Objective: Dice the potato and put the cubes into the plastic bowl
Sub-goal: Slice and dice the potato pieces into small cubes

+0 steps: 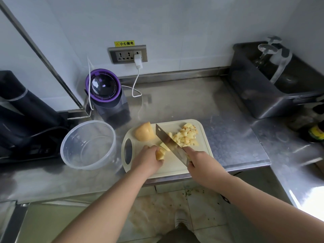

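On the pale cutting board [175, 167] my left hand [149, 158] grips a stack of potato strips [162, 152]. My right hand [197, 161] holds a cleaver [166, 139] by its handle, the blade standing across the strips beside my left fingers. A heap of potato cubes [185, 136] lies to the right of the blade at the board's far right. An uncut potato half [144, 131] sits at the board's far left corner. The clear plastic bowl [70, 155] stands left of the board with nothing visible inside.
A purple-rimmed appliance [107, 92] with a white cable stands behind the bowl. A dark machine [26, 113] fills the left side. A dark tub [273, 81] holding a glass sits back right, with bottles [315, 132] at the right edge. The steel counter's front edge runs just below the board.
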Motion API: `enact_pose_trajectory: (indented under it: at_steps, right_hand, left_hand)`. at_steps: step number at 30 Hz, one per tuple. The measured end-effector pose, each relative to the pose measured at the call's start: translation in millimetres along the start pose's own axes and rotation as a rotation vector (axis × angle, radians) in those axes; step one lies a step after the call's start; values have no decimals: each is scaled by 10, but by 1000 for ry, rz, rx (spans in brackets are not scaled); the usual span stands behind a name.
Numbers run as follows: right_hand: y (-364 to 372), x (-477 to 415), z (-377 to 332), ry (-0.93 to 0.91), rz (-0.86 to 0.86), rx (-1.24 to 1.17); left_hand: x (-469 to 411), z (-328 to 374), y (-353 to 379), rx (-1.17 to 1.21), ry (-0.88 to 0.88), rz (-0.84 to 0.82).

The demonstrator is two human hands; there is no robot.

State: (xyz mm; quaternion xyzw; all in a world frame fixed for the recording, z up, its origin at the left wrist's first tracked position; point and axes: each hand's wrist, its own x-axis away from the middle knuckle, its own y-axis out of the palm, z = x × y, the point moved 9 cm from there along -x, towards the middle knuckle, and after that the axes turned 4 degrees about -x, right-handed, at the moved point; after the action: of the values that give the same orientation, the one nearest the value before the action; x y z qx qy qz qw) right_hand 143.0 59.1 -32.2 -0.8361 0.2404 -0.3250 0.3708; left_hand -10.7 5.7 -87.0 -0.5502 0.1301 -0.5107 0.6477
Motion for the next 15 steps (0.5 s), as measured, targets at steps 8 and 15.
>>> enact_pose_trajectory:
  at_steps: [8, 15]
  right_hand:
    - [-111, 11, 163, 50, 32, -10]
    - [31, 46, 28, -12, -36, 27]
  left_hand:
    - [-87, 135, -47, -59, 50, 44]
    - [-48, -124, 42, 0, -32, 6]
